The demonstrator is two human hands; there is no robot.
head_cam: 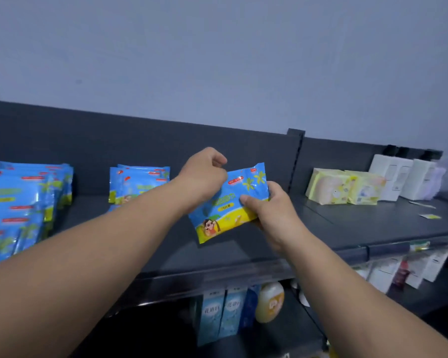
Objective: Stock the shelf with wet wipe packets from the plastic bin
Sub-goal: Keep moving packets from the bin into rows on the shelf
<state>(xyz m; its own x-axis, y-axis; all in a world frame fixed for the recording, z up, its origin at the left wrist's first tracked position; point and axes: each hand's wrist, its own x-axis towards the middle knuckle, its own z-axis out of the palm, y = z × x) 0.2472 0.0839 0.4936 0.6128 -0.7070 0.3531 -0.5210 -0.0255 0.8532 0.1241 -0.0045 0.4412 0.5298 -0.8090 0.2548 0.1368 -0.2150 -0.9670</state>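
Both my hands hold one blue and yellow wet wipe packet (228,205) above the dark shelf (373,226). My left hand (204,174) pinches its upper left edge. My right hand (267,210) grips its right side, thumb on the front. The packet is tilted, its lower left corner pointing down. A short upright row of the same packets (137,182) stands on the shelf just left of my left forearm. A long row of several more packets (18,202) fills the far left of the shelf. The plastic bin is out of view.
Pale yellow packs (344,187) and white boxes (404,177) stand on the shelf's right section, past an upright divider post (295,161). Small loose labels (428,216) lie near them. The lower shelf holds blue cartons (223,311) and a yellow bottle (269,303).
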